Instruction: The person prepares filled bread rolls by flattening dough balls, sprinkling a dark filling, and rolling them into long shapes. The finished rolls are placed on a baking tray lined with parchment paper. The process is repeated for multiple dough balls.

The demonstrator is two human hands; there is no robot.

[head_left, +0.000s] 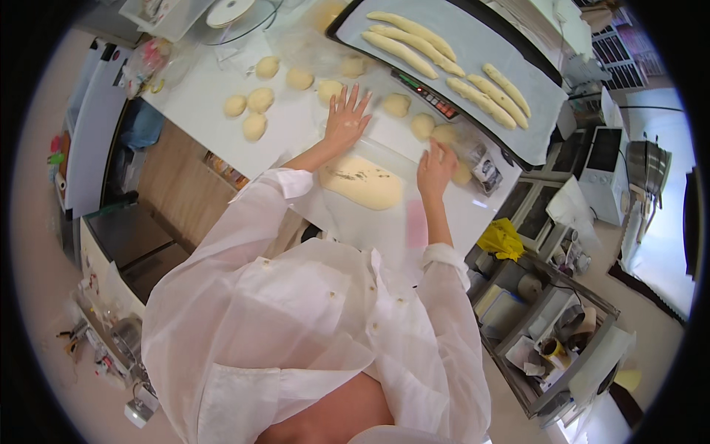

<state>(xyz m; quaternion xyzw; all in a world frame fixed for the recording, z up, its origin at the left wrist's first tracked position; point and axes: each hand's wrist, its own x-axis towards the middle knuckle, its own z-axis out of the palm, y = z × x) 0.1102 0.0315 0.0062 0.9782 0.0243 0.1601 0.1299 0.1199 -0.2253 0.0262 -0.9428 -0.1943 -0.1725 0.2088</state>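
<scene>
A flattened oval of dough (370, 194) lies on the worktop right before me, with a streak of dark bits along its far part. My left hand (346, 122) is over the worktop just beyond it, palm down, fingers spread, with nothing in it. A ball of dough (329, 90) sits close to those fingertips. Right of the flat dough, my right hand (437, 166) reaches away from me, its fingers slightly bent and apart. Its fingertips are next to a dough ball (444, 134); whether they touch it I cannot tell. More dough balls (396, 104) lie between the hands.
A dark-rimmed baking tray (543, 140) lined with paper holds several long dough strips at the far right. Beside it lie a digital scale (425, 95) and a plastic bag (486, 174). Several dough balls (260, 99) rest on the left. A pink sheet (416, 222) is at the near right.
</scene>
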